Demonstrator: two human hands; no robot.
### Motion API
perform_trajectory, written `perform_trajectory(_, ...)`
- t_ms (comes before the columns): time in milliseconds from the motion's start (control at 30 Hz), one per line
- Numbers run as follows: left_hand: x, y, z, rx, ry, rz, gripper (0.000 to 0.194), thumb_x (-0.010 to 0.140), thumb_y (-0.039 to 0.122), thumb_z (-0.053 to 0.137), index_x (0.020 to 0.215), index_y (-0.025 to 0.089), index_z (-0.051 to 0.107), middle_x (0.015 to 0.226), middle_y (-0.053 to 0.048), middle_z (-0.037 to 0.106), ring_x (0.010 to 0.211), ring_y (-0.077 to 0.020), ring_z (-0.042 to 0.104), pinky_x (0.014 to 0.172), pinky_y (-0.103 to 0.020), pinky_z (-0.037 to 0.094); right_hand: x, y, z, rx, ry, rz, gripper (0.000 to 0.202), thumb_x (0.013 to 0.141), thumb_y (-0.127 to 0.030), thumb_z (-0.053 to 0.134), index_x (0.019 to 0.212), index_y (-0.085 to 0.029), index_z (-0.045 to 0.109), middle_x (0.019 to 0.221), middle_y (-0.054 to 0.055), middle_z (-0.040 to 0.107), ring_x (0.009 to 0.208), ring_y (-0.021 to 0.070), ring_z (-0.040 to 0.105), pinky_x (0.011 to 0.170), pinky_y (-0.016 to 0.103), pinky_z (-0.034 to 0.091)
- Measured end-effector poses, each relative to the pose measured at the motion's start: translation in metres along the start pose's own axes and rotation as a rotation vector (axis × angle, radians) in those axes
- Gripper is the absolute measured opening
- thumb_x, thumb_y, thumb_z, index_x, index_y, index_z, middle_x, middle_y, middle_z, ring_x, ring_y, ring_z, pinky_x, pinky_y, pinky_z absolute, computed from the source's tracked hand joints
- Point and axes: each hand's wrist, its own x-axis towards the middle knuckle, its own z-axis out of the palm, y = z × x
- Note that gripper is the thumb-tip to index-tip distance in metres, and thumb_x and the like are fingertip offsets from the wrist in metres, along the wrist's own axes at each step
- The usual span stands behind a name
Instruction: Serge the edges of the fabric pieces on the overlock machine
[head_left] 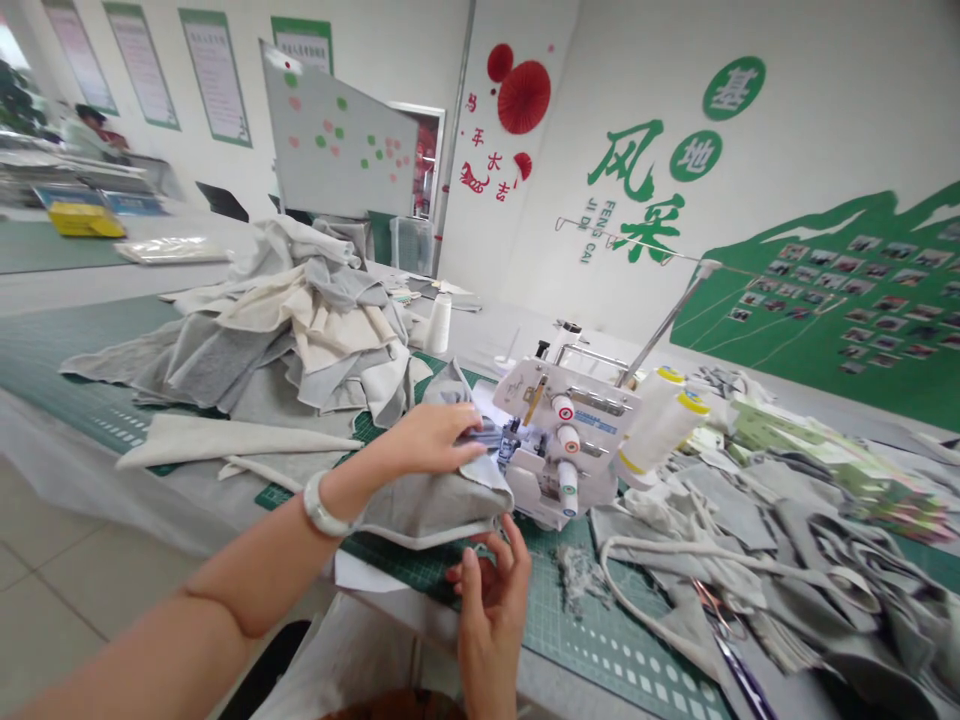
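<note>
A grey fabric piece lies at the front of a white overlock sewing machine, its far edge by the presser foot. My left hand, with a pale bangle on its wrist, reaches over the cloth and grips bunched fabric beside the foot. Palm up below the cloth's near right corner is my right hand. Its fingers are bent and apart, holding nothing; the index fingertip is close to the corner, and I cannot tell if they touch.
A heap of grey and cream fabric covers the left side of the green cutting mat. Thread cones stand right of the machine. Scraps, scissors and lint lie at right. A person sits far left.
</note>
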Motion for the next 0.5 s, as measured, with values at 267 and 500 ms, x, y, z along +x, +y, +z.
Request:
perform_trajectory(267,0.083,-0.044,-0.016,-0.840,0.077,-0.356,0.020,0.091,0.021,0.050,0.079,0.011,0.062,0.064,-0.002,0.059,0.044,-0.0048,0.041,0.045,-0.020,0.027,0.003,0.002,-0.001,-0.176,-0.126,-0.005,0.037,0.092,-0.039,0.054,0.124,-0.020,0.056,0.098,0.008,0.069,0.073,0.0177,0.067,0.070,0.029,0.053)
perform_trajectory(500,0.143,-0.037,0.002,-1.018,-0.189,-0.376,0.026,0.091,0.033,0.060,0.085,0.008,0.064,0.062,-0.004,0.059,0.048,-0.0087,0.047,0.045,-0.022,0.040,0.002,0.001,-0.001,-0.172,-0.097,-0.031,0.030,0.091,-0.036,0.054,0.116,-0.020,0.060,0.093,0.007,0.070,0.070,0.0169,0.068,0.067,0.027,0.053)
